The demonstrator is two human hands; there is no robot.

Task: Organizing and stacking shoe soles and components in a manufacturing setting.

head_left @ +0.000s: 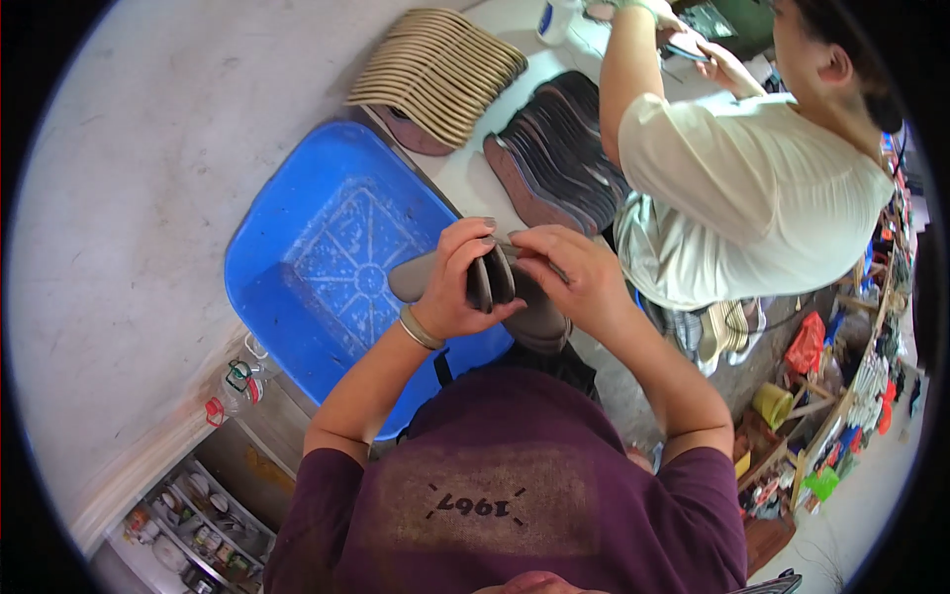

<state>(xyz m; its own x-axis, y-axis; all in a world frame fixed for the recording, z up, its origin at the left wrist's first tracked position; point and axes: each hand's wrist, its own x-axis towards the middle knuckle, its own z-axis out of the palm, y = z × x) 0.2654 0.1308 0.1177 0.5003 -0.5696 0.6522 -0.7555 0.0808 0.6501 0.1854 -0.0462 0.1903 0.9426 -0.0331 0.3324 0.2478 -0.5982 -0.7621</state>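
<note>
Over the right edge of a blue plastic basin (pixel 259 230), both my hands hold a small bunch of grey-brown shoe soles (pixel 539 319). My left hand (pixel 455 289) is closed around them, with fingers over the top and thumb underneath. One sole (pixel 411 278) sticks out to the left past that hand, above the basin. From the other side, my right hand (pixel 579 275) has its thumb and fingers closed at the upper edge of the soles. Its palm side is partly hidden, as are the lower ends of the soles.
On the table beyond stand a row of tan-edged soles (pixel 435 74) and a row of dark soles (pixel 559 148). A co-worker (pixel 732 198) in a pale shirt stands close on the right, handling a small flat item. Cluttered shelves (pixel 802 426) line the far right.
</note>
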